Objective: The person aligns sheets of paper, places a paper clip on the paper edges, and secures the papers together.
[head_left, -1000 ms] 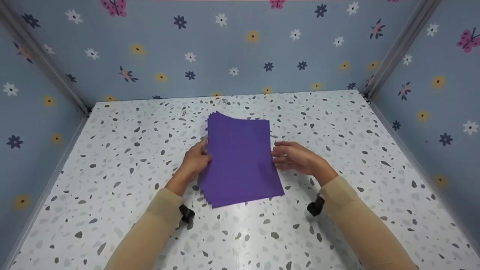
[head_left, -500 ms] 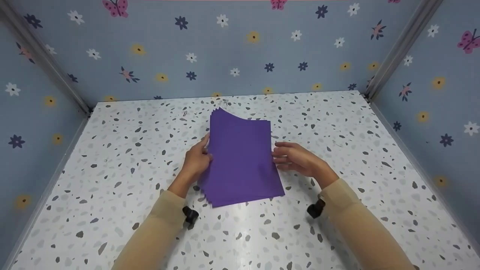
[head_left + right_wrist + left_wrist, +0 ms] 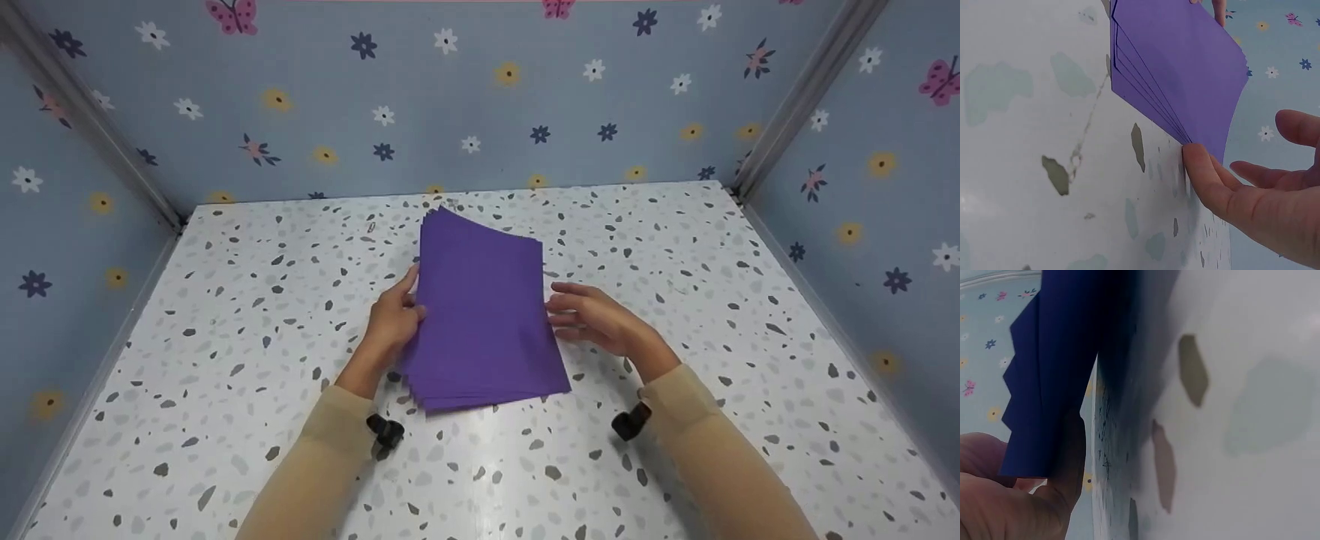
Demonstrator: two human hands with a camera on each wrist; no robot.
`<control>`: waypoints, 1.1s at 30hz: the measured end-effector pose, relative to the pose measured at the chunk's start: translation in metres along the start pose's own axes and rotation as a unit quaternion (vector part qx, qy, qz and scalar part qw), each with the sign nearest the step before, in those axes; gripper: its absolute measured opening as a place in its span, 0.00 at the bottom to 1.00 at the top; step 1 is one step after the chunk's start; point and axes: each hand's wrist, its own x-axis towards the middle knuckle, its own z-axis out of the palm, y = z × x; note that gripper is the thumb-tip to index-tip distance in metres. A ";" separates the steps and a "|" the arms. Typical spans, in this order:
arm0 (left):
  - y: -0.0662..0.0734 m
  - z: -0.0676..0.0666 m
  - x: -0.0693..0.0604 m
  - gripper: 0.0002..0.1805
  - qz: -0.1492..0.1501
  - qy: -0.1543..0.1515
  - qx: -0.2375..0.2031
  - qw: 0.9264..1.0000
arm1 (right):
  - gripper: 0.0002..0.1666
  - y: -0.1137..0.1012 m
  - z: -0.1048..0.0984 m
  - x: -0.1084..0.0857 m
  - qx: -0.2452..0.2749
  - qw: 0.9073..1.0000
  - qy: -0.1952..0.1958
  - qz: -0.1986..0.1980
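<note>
A stack of purple paper sheets [image 3: 480, 315] is tilted over the speckled table, its left side raised. My left hand [image 3: 394, 319] pinches the left edge, thumb on top and fingers beneath; in the left wrist view the stepped sheet edges [image 3: 1027, 394] show between thumb and fingers. At the right edge, my right hand [image 3: 596, 319] has its fingers loosely extended. In the right wrist view a fingertip of that hand [image 3: 1252, 197] touches the edge of the fanned sheets [image 3: 1185, 67], while the other fingers stay apart from the paper.
The white table [image 3: 225, 337] has grey speckles. Blue panels with flowers and butterflies [image 3: 450, 97] enclose it at the back and both sides. A black device [image 3: 386, 431] sits at the left cuff, another black device [image 3: 631, 421] at the right cuff.
The stack's far left corner has risen and shifted slightly right. Its near edge now shows more separate sheet layers. My left hand has moved slightly right; the right hand stays nearly still.
</note>
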 end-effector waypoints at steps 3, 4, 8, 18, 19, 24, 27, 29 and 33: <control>-0.001 -0.001 0.000 0.44 -0.006 -0.002 -0.020 1.000 | 0.42 0.001 -0.001 0.000 0.008 1.000 0.001 -0.003; -0.001 -0.001 -0.001 0.44 -0.010 -0.003 -0.029 1.000 | 0.42 0.002 -0.002 0.000 0.011 1.000 0.002 -0.003; -0.003 -0.002 -0.001 0.45 -0.022 -0.009 -0.062 0.998 | 0.42 0.003 -0.003 -0.001 0.019 1.000 0.001 -0.007; -0.006 -0.003 -0.004 0.45 -0.025 -0.038 -0.119 0.992 | 0.42 0.010 -0.004 0.001 0.029 0.999 0.000 -0.019; -0.006 -0.002 -0.004 0.45 -0.024 -0.037 -0.123 0.991 | 0.42 0.010 -0.004 0.001 0.030 0.999 0.003 -0.019; -0.006 -0.001 -0.003 0.45 -0.018 -0.032 -0.134 0.990 | 0.43 0.010 -0.004 0.002 0.039 0.999 0.011 -0.023; -0.005 -0.001 -0.002 0.45 -0.015 -0.028 -0.138 0.990 | 0.43 0.009 -0.004 0.002 0.041 0.999 0.013 -0.027; -0.004 -0.001 -0.002 0.45 -0.015 -0.026 -0.146 0.989 | 0.43 0.008 -0.002 0.003 0.048 0.998 0.017 -0.031; -0.002 -0.002 -0.003 0.45 -0.015 -0.022 -0.162 0.986 | 0.43 0.003 0.001 0.004 0.060 0.997 0.030 -0.045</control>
